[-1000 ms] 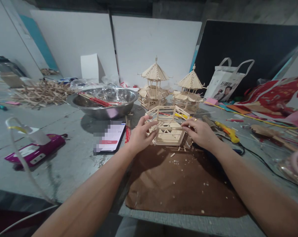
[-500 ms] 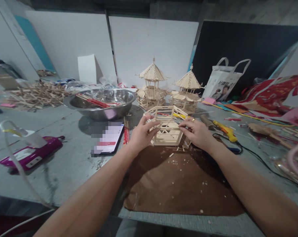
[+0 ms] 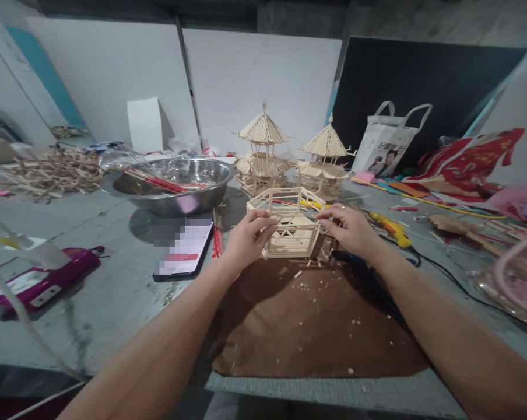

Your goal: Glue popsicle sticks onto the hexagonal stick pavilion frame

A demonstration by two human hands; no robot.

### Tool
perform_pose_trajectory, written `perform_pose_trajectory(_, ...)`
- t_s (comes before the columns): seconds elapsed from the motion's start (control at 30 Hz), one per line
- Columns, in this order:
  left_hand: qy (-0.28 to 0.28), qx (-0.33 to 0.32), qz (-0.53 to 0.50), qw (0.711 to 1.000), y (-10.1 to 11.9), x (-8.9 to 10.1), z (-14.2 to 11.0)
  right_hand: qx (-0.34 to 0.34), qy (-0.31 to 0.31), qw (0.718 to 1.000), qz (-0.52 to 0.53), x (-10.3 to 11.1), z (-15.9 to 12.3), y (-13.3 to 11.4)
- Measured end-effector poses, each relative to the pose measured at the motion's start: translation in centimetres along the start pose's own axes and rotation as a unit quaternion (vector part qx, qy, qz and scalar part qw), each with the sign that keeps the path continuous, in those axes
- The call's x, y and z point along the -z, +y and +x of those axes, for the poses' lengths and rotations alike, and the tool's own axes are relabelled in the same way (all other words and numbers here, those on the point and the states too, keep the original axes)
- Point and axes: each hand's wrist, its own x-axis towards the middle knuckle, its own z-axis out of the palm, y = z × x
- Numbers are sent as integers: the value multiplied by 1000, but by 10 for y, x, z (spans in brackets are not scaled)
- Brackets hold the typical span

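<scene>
A half-built hexagonal frame of pale wooden sticks (image 3: 290, 224) stands at the far edge of a brown paper sheet (image 3: 316, 326). My left hand (image 3: 246, 239) grips its left side with fingers pinched on the upper rail. My right hand (image 3: 351, 230), with a ring on one finger, holds the frame's right side with curled fingers. Two finished stick pavilions (image 3: 263, 154) (image 3: 325, 160) stand just behind the frame.
A steel bowl (image 3: 176, 184) with red sticks sits at the left, a phone (image 3: 185, 251) lies in front of it. A yellow glue gun (image 3: 388, 224) with black cord lies to the right. A magenta device (image 3: 36, 280), a stick pile (image 3: 49, 172), a white bag (image 3: 390, 146) and red cloth (image 3: 468, 163) surround.
Both hands have stayed on the frame; my left fingers have shifted from spread to pinched on the rail. The camera has swung slightly right.
</scene>
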Motion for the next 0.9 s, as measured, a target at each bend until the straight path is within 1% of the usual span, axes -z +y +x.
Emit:
perform_pose_trajectory(0.13, -3, -4, -7, 1000, 0, 1, 1, -22, -13, 1000, 12, 6, 0, 5)
perform_pose_trajectory(0.23, -7, -4, -16, 1000, 1, 1, 1, -22, -44, 999, 23, 5, 0, 5)
perform_pose_trajectory(0.3, -10, -2, -18, 1000, 1, 1, 1, -19, -53, 998, 33, 2, 0, 4)
perform_pose_trajectory(0.53, -22, 7, -7, 1000, 0, 1, 1, -18, -30, 999, 33, -4, 0, 0)
perform_pose_trajectory(0.9, -28, 8, -1, 1000, 1, 2, 2, -24, -37, 998, 35, -4, -1, 1)
